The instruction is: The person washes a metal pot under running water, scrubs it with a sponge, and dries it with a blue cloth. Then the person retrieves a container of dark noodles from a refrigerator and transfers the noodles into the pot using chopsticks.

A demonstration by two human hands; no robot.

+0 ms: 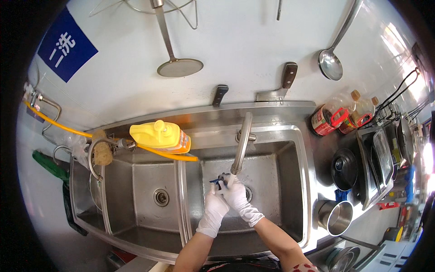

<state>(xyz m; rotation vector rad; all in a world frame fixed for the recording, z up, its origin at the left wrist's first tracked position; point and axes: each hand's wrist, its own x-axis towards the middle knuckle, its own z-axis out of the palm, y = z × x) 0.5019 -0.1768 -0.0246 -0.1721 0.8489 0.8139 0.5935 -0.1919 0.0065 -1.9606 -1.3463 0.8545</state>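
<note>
In the right basin of a stainless steel sink (261, 166), both my hands are in white gloves and close together under the tap (242, 146). Water runs from the spout onto my right hand (237, 194). Between the fingers of both hands is a small dark blue and black object (215, 181); the gloves hide much of it, so its kind is unclear. My left hand (214, 206) grips it from the left side. Behind my right wrist, the drain (249, 194) is partly covered.
A yellow detergent jug (157, 137) stands behind the divider, beside a yellow hose (170, 155). Two knives, a cleaver (277, 93) and one with a black handle (220, 95), stand at the back ledge. Right of the sink are bottles (324, 120), a black lid (344, 170) and a steel pot (335, 217).
</note>
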